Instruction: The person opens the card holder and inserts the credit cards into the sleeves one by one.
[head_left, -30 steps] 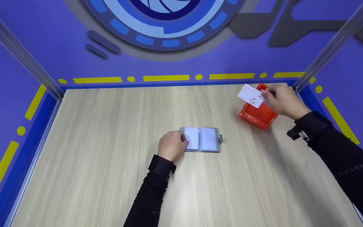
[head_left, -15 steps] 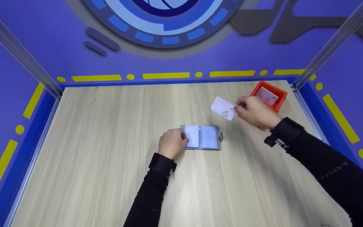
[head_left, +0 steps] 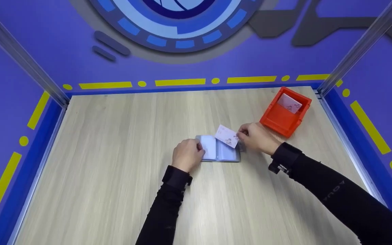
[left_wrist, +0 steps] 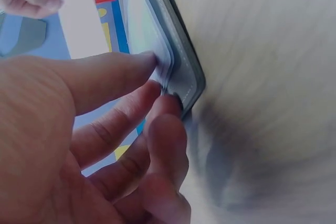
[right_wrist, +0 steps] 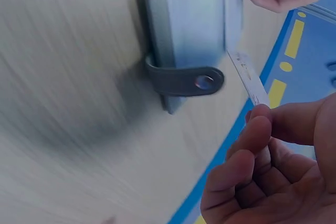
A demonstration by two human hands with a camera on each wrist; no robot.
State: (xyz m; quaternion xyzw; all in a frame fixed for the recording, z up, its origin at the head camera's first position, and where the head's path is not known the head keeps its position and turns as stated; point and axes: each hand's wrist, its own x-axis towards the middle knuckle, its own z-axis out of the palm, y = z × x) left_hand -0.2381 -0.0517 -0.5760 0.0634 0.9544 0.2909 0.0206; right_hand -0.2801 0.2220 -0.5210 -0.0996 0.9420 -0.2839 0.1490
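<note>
An open card holder (head_left: 210, 149) with clear plastic sleeves lies on the table, its snap strap (right_wrist: 184, 80) at the right side. My left hand (head_left: 187, 154) pinches the left edge of its sleeves between thumb and fingers, close to the grey cover (left_wrist: 184, 66). My right hand (head_left: 257, 137) pinches a pale pink printed card (head_left: 226, 135) by its right end. The card is tilted above the holder's right half and hides part of it. In the right wrist view the card (right_wrist: 248, 77) shows nearly edge-on between thumb and forefinger.
A red plastic bin (head_left: 277, 119) stands at the back right, with similar pink cards (head_left: 289, 103) leaning at its far end. Blue-purple panels (head_left: 189, 73) with yellow marks wall in the wooden table (head_left: 114, 143) at the back and sides.
My right hand has carried the card left and toward me, from over the red bin to above the card holder. The left hand stays at the holder's left edge.
</note>
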